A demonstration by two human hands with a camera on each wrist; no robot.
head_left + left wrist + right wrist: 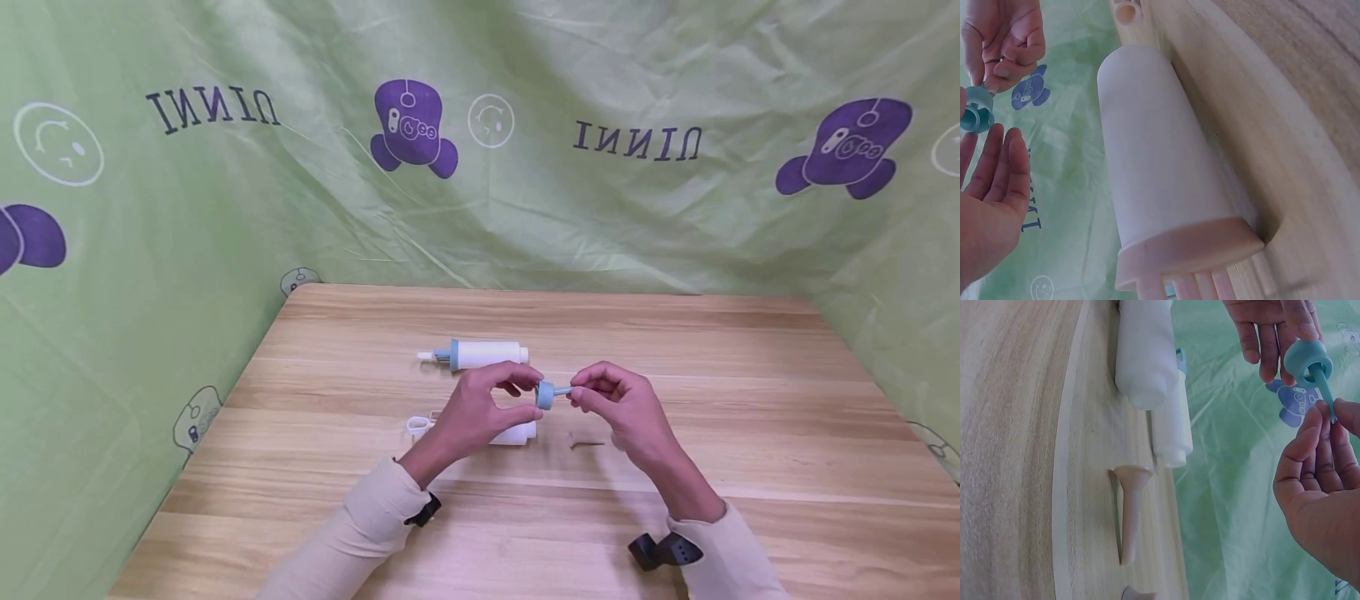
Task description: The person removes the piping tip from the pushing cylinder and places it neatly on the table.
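Between the thumb and fingers of my left hand (pixel 483 408) is a teal ring-shaped cap (pixel 545 395) with a thin stem. The fingertips of my right hand (pixel 628 410) pinch the end of that stem (pixel 1324 394), which points right in the head view. Both hands hold the part above the table, and the cap's hollow side shows in the left wrist view. Below my left hand, partly hidden by it, lies a white bottle (pixel 1154 150) with a beige collar (pixel 1191 250). Under my right hand is a small beige trumpet-shaped piece (pixel 1130 512).
Farther back, a second white bottle (pixel 489 354) with a teal collar (pixel 453 355) lies on its side, its white tip pointing left. A white loop (pixel 418 426) juts out left of my left wrist. Green printed cloth (pixel 480 208) hangs around the wooden table (pixel 750 400).
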